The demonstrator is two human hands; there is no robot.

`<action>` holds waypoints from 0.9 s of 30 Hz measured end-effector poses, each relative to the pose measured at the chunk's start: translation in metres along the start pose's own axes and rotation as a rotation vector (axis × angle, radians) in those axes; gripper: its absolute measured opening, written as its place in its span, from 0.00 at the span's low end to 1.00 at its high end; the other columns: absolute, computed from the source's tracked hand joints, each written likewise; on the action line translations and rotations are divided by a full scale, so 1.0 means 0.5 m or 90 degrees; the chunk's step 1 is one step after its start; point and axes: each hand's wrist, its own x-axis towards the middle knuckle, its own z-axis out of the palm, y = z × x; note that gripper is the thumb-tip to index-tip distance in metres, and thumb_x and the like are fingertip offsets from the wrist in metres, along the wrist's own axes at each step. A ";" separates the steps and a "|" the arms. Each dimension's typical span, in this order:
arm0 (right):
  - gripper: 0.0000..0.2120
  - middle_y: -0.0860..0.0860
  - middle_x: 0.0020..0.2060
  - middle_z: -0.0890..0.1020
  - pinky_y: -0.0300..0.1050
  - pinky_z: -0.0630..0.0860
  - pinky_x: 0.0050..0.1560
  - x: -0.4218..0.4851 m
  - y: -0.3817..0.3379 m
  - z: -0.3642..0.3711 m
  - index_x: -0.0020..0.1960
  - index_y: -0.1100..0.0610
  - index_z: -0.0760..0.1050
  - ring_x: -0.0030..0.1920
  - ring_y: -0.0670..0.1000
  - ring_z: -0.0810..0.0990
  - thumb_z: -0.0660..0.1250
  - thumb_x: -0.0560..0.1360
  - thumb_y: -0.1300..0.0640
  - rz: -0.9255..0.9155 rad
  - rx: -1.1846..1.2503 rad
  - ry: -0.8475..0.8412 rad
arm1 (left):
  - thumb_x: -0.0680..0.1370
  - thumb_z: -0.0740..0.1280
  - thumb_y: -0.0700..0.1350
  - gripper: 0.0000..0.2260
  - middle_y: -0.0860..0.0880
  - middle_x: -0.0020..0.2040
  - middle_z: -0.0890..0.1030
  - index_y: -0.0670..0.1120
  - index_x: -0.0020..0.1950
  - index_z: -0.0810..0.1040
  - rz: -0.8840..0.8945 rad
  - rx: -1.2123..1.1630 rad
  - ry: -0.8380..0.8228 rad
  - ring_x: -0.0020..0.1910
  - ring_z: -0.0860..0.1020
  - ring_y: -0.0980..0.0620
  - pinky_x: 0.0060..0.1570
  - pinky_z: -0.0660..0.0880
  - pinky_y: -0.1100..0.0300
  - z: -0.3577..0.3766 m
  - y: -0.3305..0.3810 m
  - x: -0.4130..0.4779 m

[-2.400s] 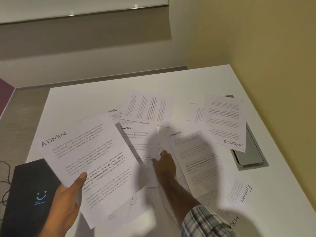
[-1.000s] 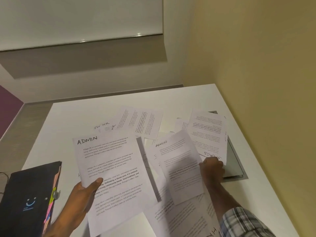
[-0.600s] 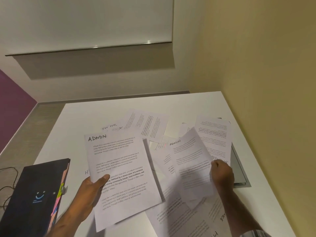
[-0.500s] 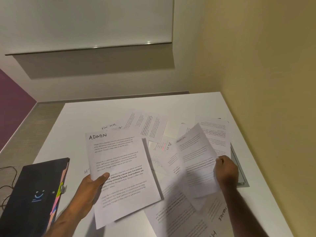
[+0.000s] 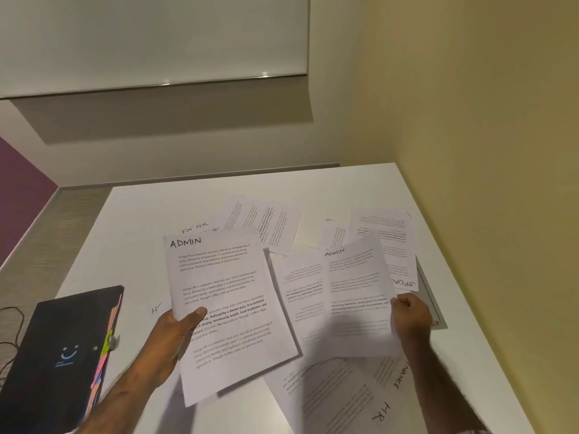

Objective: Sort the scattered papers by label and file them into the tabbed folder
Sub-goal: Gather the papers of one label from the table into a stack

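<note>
My left hand (image 5: 175, 332) grips a sheet headed ADMIN (image 5: 225, 308) by its left edge, thumb on top, raised above the white table (image 5: 338, 186). My right hand (image 5: 410, 317) pinches the right edge of a second ADMIN sheet (image 5: 357, 296), lifted off the pile. Under it lie scattered papers: one marked SPORTS (image 5: 388, 245), one marked FINANCE (image 5: 394, 375), one marked HR (image 5: 338, 399), and sheets marked FIN and HR (image 5: 197, 228) further back. The black tabbed folder (image 5: 59, 355) lies shut at the left, coloured tabs along its right edge.
A grey hatch in the tabletop (image 5: 430, 303) is partly covered by papers at the right. A yellow wall (image 5: 488, 183) runs along the table's right edge. A thin cable (image 5: 12, 327) lies on the floor at the far left.
My right hand took the second ADMIN sheet by its right edge and lifted it off the pile, swinging it up and back flat. My left hand kept the first ADMIN sheet raised.
</note>
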 end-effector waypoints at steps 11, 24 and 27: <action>0.06 0.53 0.45 0.85 0.44 0.73 0.44 -0.041 -0.136 -0.139 0.49 0.57 0.81 0.46 0.57 0.82 0.65 0.80 0.60 -0.124 0.113 0.048 | 0.80 0.68 0.38 0.13 0.42 0.58 0.85 0.44 0.64 0.80 0.027 -0.024 0.008 0.57 0.84 0.41 0.67 0.73 0.40 -0.007 0.009 -0.020; 0.08 0.59 0.44 0.87 0.61 0.78 0.57 -0.316 -0.259 -0.027 0.43 0.56 0.82 0.48 0.63 0.85 0.69 0.79 0.64 -0.070 0.361 -0.202 | 0.85 0.59 0.50 0.17 0.42 0.61 0.84 0.44 0.67 0.79 0.058 -0.026 -0.106 0.60 0.83 0.41 0.65 0.76 0.42 -0.002 0.063 -0.106; 0.07 0.63 0.46 0.86 0.56 0.78 0.54 -0.387 -0.277 0.004 0.44 0.60 0.81 0.44 0.58 0.84 0.67 0.80 0.64 -0.044 0.352 -0.250 | 0.85 0.56 0.53 0.18 0.44 0.62 0.84 0.47 0.68 0.78 0.059 -0.019 -0.143 0.61 0.83 0.43 0.64 0.77 0.44 -0.037 0.077 -0.131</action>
